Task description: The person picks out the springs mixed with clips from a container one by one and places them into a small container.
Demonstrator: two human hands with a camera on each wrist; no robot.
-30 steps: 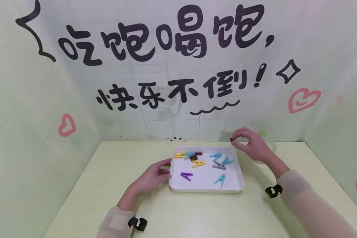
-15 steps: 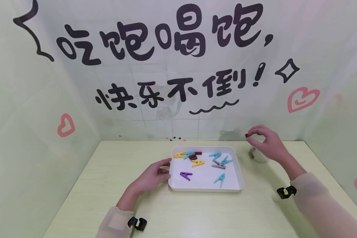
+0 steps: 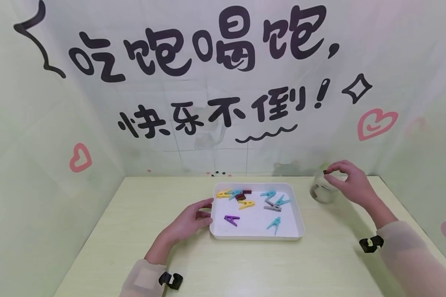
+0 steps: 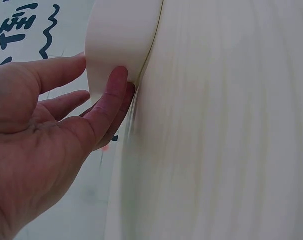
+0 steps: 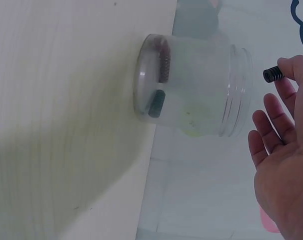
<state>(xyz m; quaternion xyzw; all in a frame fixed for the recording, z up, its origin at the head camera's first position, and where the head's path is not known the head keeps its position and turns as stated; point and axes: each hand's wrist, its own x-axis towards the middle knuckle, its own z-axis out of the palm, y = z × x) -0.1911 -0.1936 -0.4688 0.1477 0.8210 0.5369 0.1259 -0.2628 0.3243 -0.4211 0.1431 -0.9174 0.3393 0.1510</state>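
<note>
My right hand (image 3: 351, 181) pinches a small dark ribbed cylinder (image 5: 273, 74) between thumb and forefinger, its other fingers loosely bent. It is close to the mouth of a clear jar (image 3: 321, 192) that stands upright with no lid on it. Inside, on the jar's bottom, lie a reddish-brown ribbed piece (image 5: 164, 62) and a dark greenish piece (image 5: 157, 103). My left hand (image 3: 191, 220) rests its fingertips against the left wall of a white tray (image 3: 258, 237), fingers fairly straight. Dark red-brown pieces (image 3: 240, 197) lie near the tray's back edge.
Several clothespins share the tray: yellow clothespins (image 3: 247, 204), blue clothespins (image 3: 274, 225), a grey clothespin (image 3: 273, 207) and a purple clothespin (image 3: 232, 220). A printed backdrop (image 3: 193, 161) rises behind the pale wooden table (image 3: 245, 268), with side panels left and right.
My right hand has moved right from the tray's back right corner to the jar's mouth, carrying the dark ribbed cylinder. More of the jar now shows. My left hand has stayed at the tray.
</note>
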